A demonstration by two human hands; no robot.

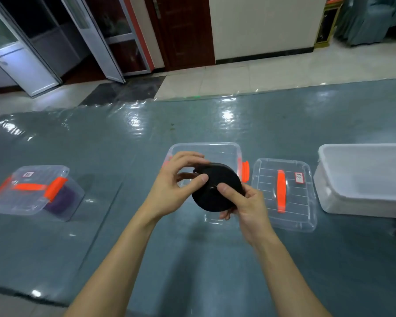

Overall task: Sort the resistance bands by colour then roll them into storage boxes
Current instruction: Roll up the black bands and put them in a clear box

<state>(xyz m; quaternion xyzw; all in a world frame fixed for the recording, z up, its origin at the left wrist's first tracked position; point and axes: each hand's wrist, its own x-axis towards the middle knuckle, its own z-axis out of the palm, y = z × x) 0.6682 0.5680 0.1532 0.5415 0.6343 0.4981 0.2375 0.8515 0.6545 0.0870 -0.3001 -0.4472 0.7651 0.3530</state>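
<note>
Where a grey-blue mat (pixel 124 138) covers the tiled floor, the items lie as follows.

Item 1: black resistance band (pixel 212 195), wound into a flat, tight roll. Held in the air by both hands, tilted with its broad face toward the camera, in front of and partly overlapping the open box.

Item 2: left hand (pixel 176 184). It grips the roll's upper left edge, thumb pressed on the face, fingers curled over the rim.

Item 3: right hand (pixel 245 202). It grips the lower right edge, thumb laid on the face, fingers wrapped behind and beneath.

Item 4: open box (pixel 215 148), clear plastic, no lid, at the centre of the mat directly behind the roll. An orange latch (pixel 245 171) stands on its right side. What it contains cannot be told, as the hands and roll cover most of it.

Item 5: lid (pixel 304 202), clear, ribbed, lying flat just beside the open box on its right. It carries an orange handle (pixel 281 191) and a small label (pixel 299 177), the writing too small to read.

Item 6: closed box (pixel 14 202), clear, orange clips, well apart on the left. A purple band (pixel 64 200) shows through its wall.

Item 7: white bin (pixel 364 179), large and translucent, at the right edge, near the lid.
</note>
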